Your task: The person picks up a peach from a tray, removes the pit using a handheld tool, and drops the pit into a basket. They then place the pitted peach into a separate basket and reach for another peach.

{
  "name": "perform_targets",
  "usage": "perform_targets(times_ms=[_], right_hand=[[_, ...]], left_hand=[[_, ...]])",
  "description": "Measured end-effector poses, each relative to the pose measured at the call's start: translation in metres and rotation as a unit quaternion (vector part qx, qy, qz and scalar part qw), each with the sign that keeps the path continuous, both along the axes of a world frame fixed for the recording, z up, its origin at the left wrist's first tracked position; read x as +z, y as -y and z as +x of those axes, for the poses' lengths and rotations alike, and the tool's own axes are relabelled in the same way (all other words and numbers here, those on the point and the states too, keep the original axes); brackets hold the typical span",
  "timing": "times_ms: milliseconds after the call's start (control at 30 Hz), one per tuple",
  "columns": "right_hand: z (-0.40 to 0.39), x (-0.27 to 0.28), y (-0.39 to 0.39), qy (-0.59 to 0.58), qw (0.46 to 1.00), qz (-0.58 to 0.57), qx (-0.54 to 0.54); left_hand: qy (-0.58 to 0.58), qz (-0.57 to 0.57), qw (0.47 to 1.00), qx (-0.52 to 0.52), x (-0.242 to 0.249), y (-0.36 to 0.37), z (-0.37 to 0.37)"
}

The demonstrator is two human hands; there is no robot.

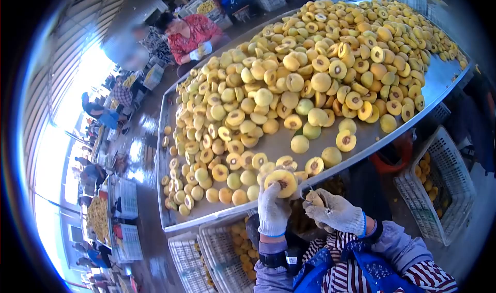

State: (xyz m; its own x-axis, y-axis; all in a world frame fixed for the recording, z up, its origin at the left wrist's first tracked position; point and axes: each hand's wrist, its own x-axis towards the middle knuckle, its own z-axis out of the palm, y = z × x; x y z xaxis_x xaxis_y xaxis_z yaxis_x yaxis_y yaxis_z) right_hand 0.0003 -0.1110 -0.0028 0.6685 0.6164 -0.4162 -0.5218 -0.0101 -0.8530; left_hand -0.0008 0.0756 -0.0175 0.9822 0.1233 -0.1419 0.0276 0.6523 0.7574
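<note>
Item one: our left hand (273, 210), gloved in white, low centre of the frame, fingers closed around a halved peach (282, 182) held cut face up just over the near edge of the metal table (444, 78).

Item two: our right hand (336, 212), also gloved, just right of the left, clenched on a small pitting tool (311, 195) whose tip points toward the fruit.

Item three: the table, running from lower left to upper right, heaped with halved yellow peaches (310, 71), many showing dark pit hollows.

Item four: white plastic crates (449, 182) at lower right and lower centre, holding peaches.

Item five: a person in a red shirt (192, 34) at the far side, upper left.
</note>
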Motion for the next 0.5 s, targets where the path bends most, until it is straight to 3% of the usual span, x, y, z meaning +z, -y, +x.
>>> perform_targets(times_ms=[133,233,367,500], right_hand=[[-0.012,0.010,-0.001,0.096,0.993,-0.064,0.017],[-0.018,0.013,-0.005,0.198,0.973,-0.119,0.021],[-0.029,-0.002,-0.011,0.309,0.940,-0.144,-0.004],[-0.031,0.012,-0.013,0.275,0.949,-0.155,0.015]], left_hand=[[0.029,0.008,0.999,0.034,0.018,0.014,-0.019],[-0.022,-0.095,0.993,0.071,0.013,0.016,-0.031],[0.014,-0.045,0.995,0.082,0.025,0.028,-0.040],[0.015,0.030,0.995,0.095,0.034,0.038,-0.045]])
